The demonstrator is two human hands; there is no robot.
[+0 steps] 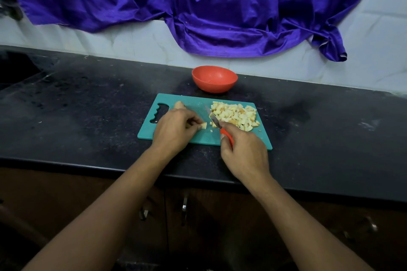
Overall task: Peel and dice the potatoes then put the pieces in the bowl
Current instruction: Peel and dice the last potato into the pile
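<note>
Left hand pinches 1 potato piece; right hand grips knife, probably mid-dice: keep cuts small, even.

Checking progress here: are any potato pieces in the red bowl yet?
No, the bowl looks empty inside, while the diced pieces lie piled on the board.

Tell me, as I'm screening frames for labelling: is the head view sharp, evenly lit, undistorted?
Head view: dim overall, potato pieces and bowl slightly soft but readable; counter edge bows from the wide-angle lens; purple cloth shows mild sheen; cabinets below sit in deep shadow.
</note>
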